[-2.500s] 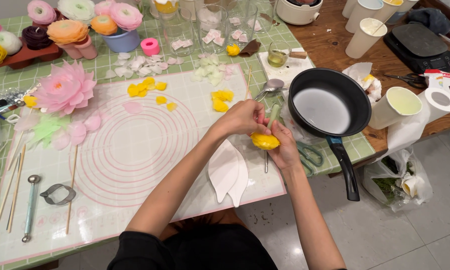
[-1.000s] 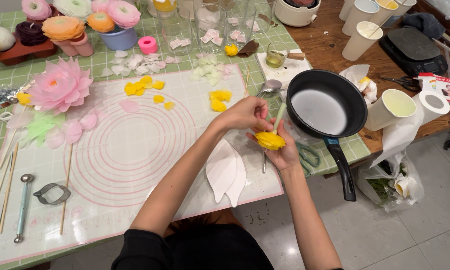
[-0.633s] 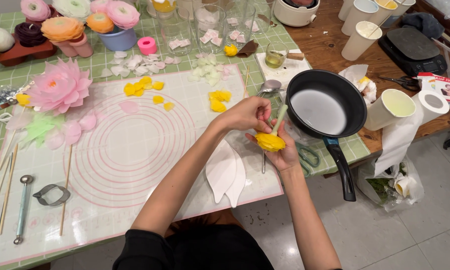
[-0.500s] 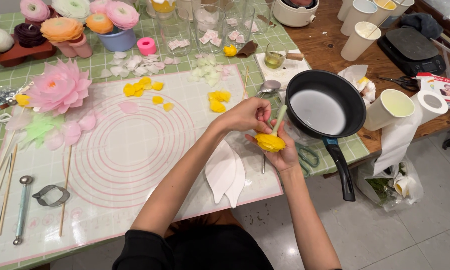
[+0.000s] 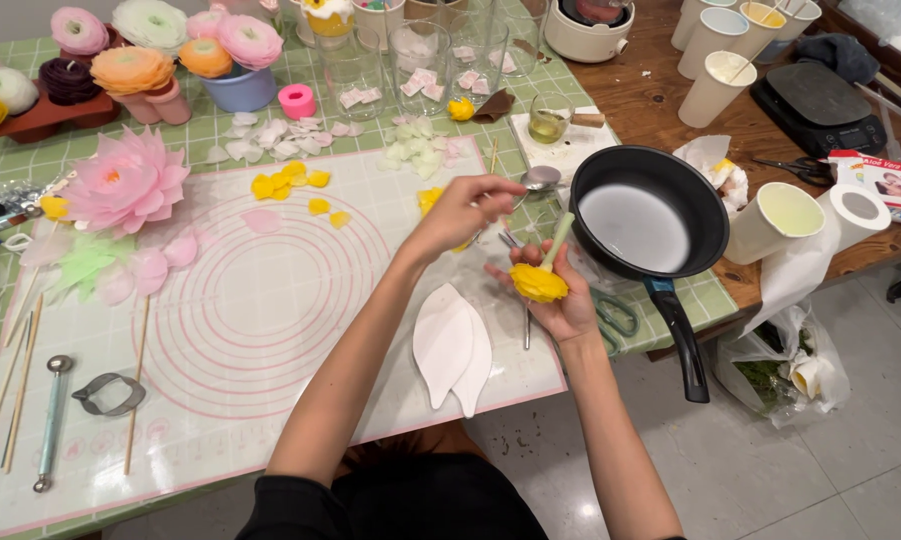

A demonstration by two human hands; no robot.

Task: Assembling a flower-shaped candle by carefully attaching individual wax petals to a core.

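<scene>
My right hand (image 5: 560, 300) is palm up over the table's front edge and holds a small yellow flower (image 5: 538, 283) on a pale green stick. My left hand (image 5: 460, 212) is stretched out above it, with its fingertips pinched at the handle of a metal spoon (image 5: 541, 178) that lies beside a black frying pan (image 5: 642, 215). A few yellow petals (image 5: 430, 197) show on the mat just under my left hand. White leaf-shaped pieces (image 5: 452, 345) lie below both hands.
A white mat with pink rings (image 5: 240, 300) covers the table. Yellow petals (image 5: 288, 185), a big pink flower (image 5: 125, 185), finished flowers in pots (image 5: 130, 70), glasses (image 5: 420, 55), paper cups (image 5: 785, 215), sticks, a ball tool (image 5: 50, 420) and scissors (image 5: 615, 315) surround it.
My left hand has moved up and away from the yellow flower to the spoon by the pan. My right hand still holds the flower in about the same place.
</scene>
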